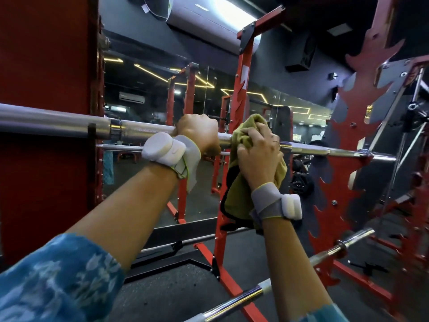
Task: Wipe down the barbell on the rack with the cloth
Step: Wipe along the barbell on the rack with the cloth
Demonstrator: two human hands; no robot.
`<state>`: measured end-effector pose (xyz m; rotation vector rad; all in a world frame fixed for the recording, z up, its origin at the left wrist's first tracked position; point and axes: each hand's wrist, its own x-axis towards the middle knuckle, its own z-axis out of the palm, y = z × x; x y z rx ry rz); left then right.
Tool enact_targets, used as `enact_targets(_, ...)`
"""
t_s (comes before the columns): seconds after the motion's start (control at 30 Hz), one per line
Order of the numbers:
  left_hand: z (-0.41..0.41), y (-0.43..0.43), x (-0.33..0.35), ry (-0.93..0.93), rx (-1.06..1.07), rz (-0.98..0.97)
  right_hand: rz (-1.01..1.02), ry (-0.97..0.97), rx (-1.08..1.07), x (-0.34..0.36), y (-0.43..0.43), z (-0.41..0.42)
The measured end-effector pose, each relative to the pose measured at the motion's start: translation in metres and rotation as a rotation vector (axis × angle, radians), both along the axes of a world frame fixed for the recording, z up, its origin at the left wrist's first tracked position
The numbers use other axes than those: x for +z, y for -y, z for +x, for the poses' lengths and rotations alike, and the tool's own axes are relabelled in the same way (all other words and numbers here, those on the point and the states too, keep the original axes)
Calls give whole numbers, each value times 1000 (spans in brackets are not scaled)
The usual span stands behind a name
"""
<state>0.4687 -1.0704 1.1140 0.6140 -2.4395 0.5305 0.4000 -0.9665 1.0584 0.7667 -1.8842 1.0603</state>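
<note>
— Barbell of long chrome steel (148,131): where is it?
— Level across the red steel rack (241,89), straight ahead of you.
— And the 2 hands?
— Your left hand (199,133) grips the knurled part of the bar, fingers curled over the top. Just beside it, your right hand (257,154) presses a bunched olive-green cloth (239,196) onto the bar, fingers closed round the fabric. The loose end hangs down past your wrist.
— Any writing?
— Only 1 curved mark on the white pod of your left grey wristband (162,147), too faint to read as a brand.
</note>
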Motion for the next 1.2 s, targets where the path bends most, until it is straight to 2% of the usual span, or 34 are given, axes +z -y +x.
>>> enact_targets(0.13, 3, -2, -6, -55, 8, -46, -17, -139, 57, -17, -2, -2)
enact_targets(0.27, 3, -3, -13, -116, 13, -127, -111, 45, 24, -18, -5, -6)
enact_targets(0.37, 6, -6, -17, -151, -5, -147, -99, 142, -22, -4, -2, -3)
enact_targets(0.47, 7, -3, -26, -212, -24, -250, -17, 99, -50, 2, 1, 3)
enact_targets(0.6, 5, 4, -37, -243, 152, -432, 27, -87, 29, -17, 0, 6)
enact_targets(0.67, 0, 7, -41, -264, 163, -444, -5, -80, 52, -24, -5, -1)
enact_targets(0.77, 0, 1, -36, -308, 88, -437, -43, 48, 11, -19, -13, -10)
enact_targets(0.9, 4, -6, -29, -225, -30, -235, 58, 128, -42, 5, -14, -10)
enact_targets(1.03, 6, -11, -9, -115, -25, -119, 246, -87, -22, 15, -9, -1)
enact_targets(1.13, -7, -12, 4, 20, 1, 33, 212, -230, 84, 3, -8, 0)
enact_targets(1.2, -15, -15, 8, 56, 37, 110, 140, -189, 152, -4, -13, -9)
